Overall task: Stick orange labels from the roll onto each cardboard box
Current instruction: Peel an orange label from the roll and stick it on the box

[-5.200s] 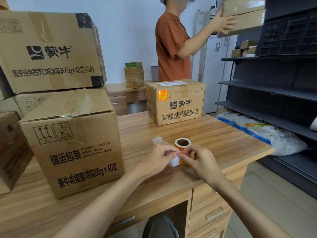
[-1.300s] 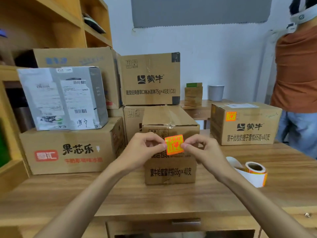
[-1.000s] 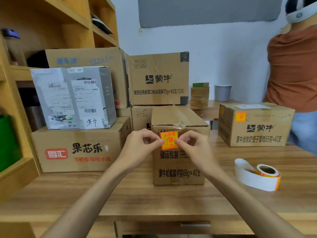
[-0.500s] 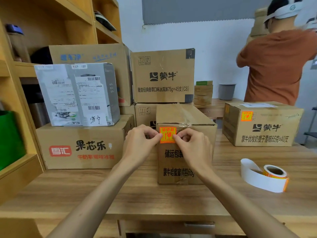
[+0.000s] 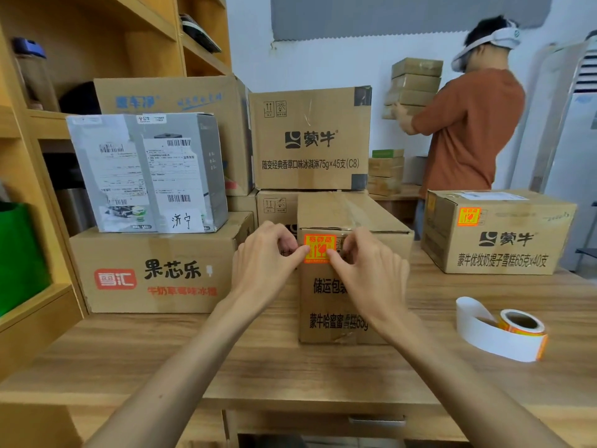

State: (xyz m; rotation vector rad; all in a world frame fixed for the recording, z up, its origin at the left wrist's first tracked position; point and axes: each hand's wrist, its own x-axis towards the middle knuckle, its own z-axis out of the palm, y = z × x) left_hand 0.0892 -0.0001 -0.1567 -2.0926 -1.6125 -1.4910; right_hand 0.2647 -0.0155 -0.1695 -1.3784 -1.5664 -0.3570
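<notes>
An orange label [image 5: 318,246] lies flat on the upper left of the front face of a narrow cardboard box [image 5: 326,305] in the middle of the desk. My left hand [image 5: 265,257] presses a fingertip on the label's left edge. From the other side my right hand [image 5: 368,266] presses its lower right corner. The label roll [image 5: 521,326], with a curl of white backing paper, lies on the desk to the right. A second box [image 5: 504,244] at the right carries an orange label [image 5: 469,216] on its front.
More boxes are stacked behind and to the left: a wide one with red print [image 5: 155,270], a grey one with shipping papers [image 5: 145,173], and a tall one [image 5: 310,140]. Wooden shelves [image 5: 97,43] stand at the left. A person in an orange shirt [image 5: 468,130] handles boxes at the back right.
The label came down from between my fingers onto the box front, and my fingertips now press it flat. The view has drawn closer to the box.
</notes>
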